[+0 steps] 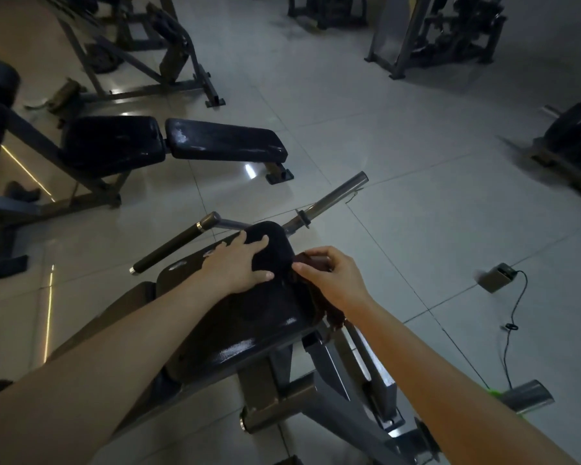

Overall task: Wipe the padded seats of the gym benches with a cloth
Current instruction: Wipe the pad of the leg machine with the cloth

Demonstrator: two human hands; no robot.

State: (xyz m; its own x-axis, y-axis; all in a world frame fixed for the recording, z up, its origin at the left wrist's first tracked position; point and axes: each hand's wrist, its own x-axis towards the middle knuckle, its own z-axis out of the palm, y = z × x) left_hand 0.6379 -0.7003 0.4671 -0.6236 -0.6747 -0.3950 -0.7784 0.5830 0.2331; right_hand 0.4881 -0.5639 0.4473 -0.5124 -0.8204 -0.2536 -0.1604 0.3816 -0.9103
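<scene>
pressing the left hand [239,263] flat onto the far end of the black glossy padded seat [259,327] of the near gym machine, fingers straight and spread, thumb pointing toward 3 o'clock. pinching a crumpled dark red-brown cloth [319,310] with the right hand [332,278], thumb and fingers curled round its upper fold, just at 3 o'clock of the left hand. holding that cloth against the seat's 3 o'clock edge, touching the padding, its lower part draping over the edge beside the grey steel frame [366,374]. looking past the seat's far end at a black-gripped handle bar [168,250] slanting toward 10 o'clock and a bare steel bar [336,196] reaching toward 1 o'clock. taking in a second bench with long black flat padding [225,142] at 11 o'clock, well apart, standing on the pale grey tiled floor [399,146]. also catching a small grey box with a black cable [495,276] lying on the floor at 3 o'clock, apart from the machine.
</scene>
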